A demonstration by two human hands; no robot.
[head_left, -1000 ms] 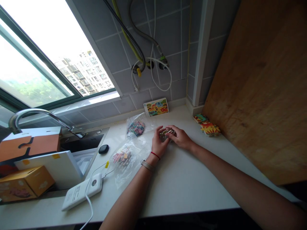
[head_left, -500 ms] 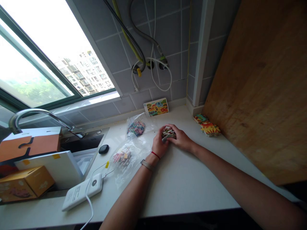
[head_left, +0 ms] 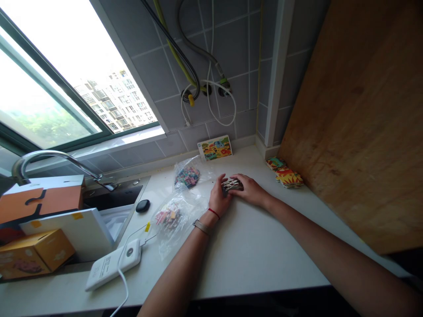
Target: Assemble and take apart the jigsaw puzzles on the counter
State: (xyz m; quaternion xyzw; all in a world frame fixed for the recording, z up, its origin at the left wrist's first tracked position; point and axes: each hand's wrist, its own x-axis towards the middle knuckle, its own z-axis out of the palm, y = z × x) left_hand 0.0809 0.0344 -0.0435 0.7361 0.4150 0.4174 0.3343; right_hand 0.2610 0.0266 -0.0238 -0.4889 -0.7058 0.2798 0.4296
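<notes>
Between my two hands is a bunch of puzzle pieces (head_left: 234,185), seen mostly edge-on, above the white counter (head_left: 254,251). My left hand (head_left: 219,196) wraps its left side, with a red string and a watch band at the wrist. My right hand (head_left: 248,190) grips the right side, thumb in front and fingers behind. Left of my hands lie two clear bags, one with dark mixed pieces (head_left: 187,177) and one with pinkish pieces (head_left: 168,215). A picture card (head_left: 215,149) leans on the back wall. Colourful pieces (head_left: 287,173) are piled at the right.
A white power bank (head_left: 114,265) with a cable and a black oval item (head_left: 143,206) lie on the left. Boxes (head_left: 39,253) stand by the sink and faucet (head_left: 62,155). A wooden panel (head_left: 360,127) rises along the right.
The fingers of my left hand have drawn slightly apart from those of my right hand at the top. The held pieces have shifted slightly and look flatter.
</notes>
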